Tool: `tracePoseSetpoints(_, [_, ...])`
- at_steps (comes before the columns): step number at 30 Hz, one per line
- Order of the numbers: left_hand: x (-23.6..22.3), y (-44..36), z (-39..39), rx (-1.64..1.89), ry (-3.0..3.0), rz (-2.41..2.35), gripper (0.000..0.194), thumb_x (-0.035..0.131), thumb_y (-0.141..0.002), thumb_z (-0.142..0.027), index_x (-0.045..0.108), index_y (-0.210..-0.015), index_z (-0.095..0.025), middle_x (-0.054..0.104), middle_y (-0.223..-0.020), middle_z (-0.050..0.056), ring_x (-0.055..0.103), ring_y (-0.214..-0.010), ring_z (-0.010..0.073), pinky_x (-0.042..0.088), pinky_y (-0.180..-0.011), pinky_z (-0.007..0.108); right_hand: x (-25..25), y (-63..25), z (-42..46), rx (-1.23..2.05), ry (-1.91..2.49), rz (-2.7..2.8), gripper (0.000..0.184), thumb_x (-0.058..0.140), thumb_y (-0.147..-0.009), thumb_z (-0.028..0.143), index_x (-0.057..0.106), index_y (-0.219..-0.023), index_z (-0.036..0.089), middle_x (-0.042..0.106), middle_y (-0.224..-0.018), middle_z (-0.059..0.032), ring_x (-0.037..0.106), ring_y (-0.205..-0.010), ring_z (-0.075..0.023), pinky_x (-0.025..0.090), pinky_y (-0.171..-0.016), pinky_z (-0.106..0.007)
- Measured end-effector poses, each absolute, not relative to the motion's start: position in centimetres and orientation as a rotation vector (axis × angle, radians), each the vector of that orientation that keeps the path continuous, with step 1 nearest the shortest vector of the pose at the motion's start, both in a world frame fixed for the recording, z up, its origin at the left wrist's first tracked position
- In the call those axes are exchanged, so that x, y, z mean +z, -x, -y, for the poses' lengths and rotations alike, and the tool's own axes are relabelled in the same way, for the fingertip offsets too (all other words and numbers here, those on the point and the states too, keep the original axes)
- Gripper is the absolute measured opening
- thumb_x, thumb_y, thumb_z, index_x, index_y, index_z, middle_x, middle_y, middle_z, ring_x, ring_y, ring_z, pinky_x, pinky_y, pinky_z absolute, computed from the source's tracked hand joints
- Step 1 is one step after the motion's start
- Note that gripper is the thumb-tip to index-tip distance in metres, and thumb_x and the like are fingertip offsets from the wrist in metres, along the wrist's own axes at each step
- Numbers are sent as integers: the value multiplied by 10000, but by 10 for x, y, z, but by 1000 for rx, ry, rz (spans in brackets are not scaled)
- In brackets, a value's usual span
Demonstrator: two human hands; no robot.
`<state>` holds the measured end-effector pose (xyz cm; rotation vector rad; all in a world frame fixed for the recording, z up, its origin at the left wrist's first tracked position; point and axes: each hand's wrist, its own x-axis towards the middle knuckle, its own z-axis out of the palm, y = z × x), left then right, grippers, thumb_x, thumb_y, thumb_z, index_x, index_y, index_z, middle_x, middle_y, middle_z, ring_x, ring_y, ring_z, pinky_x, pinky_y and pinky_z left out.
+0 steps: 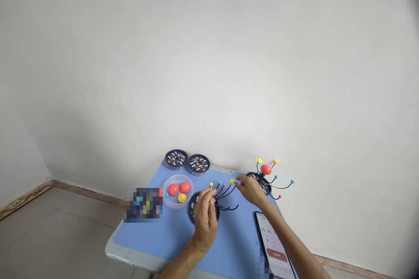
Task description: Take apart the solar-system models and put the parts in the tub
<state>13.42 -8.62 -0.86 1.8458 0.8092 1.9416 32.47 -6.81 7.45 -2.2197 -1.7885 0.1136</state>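
Note:
My left hand point(205, 221) is closed around a round black base point(193, 209), over the lower ends of its thin black wire arms point(225, 192). These arms fan out to the right, tipped with small yellow, cyan and red beads. My right hand point(250, 190) is beside the wire tips, its fingers reaching towards a yellow bead point(232, 182). I cannot tell whether it touches the bead. Behind that hand stands a second black wire stand point(262, 182), topped with a red ball point(266, 169) and bearing coloured tips.
A clear plastic bowl point(176, 191) holds two red balls and a yellow piece on the blue desk point(157, 237). Two round dark tins point(187, 161) stand along the back edge. A phone point(271, 244) showing a timer lies at the front right. A pixelated patch point(143, 205) covers something at left.

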Motion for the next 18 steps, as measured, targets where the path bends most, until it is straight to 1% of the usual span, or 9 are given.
tracePoseSetpoints(2, [-11, -125, 94, 1929, -1902, -815, 289, 373, -983, -150, 594, -1165, -182, 676, -1053, 98, 665, -975, 178, 586, -787, 295, 67, -327, 67, 126, 2223, 1791, 297, 541, -856, 180, 717, -1094, 155, 747, -883, -81, 681, -836, -192, 401, -675, -242])
tracePoseSetpoints(6, [-16, -114, 115, 1853, -2066, -769, 276, 416, -954, -104, 592, -1146, -197, 689, -1021, 75, 672, -977, 169, 572, -852, 291, 63, -331, 67, 142, 2219, 1799, 210, 541, -858, 193, 736, -922, 148, 731, -854, -79, 654, -814, -183, 385, -661, -242])
tracePoseSetpoints(8, [-19, -116, 126, 1791, -2132, -706, 273, 425, -944, -96, 588, -1135, -199, 695, -1002, 72, 680, -950, 163, 571, -842, 273, 63, -333, 69, 148, 2214, 1805, 190, 541, -851, 190, 726, -839, 147, 716, -801, -68, 635, -773, -173, 371, -647, -240])
tracePoseSetpoints(11, [-26, -129, 140, 1665, -2231, -551, 279, 405, -939, -118, 596, -1125, -201, 700, -962, 75, 690, -882, 162, 577, -793, 260, 64, -334, 75, 152, 2211, 1811, 182, 538, -842, 176, 705, -775, 149, 692, -739, -51, 604, -706, -153, 353, -627, -237])
tracePoseSetpoints(14, [-36, -151, 149, 1485, -2311, -514, 338, 360, -933, -147, 608, -1160, -183, 709, -1043, 115, 700, -914, 188, 582, -796, 282, 65, -334, 85, 171, 2207, 1805, 173, 548, -833, 172, 682, -725, 161, 678, -703, -35, 585, -666, -145, 340, -607, -235])
tracePoseSetpoints(16, [-43, -168, 153, 1358, -2334, -593, 402, 337, -920, -145, 592, -1230, -158, 698, -1135, 150, 703, -960, 214, 581, -807, 302, 67, -334, 93, 210, 2194, 1795, 171, 562, -822, 173, 660, -682, 171, 672, -675, -26, 583, -651, -144, 336, -596, -234])
tracePoseSetpoints(18, [-49, -182, 154, 1244, -2309, -738, 463, 335, -908, -142, 544, -1321, -131, 685, -1182, 177, 702, -980, 243, 577, -804, 324, 69, -334, 101, 251, 2170, 1793, 174, 570, -810, 171, 639, -651, 177, 664, -651, -17, 580, -635, -140, 336, -587, -233])
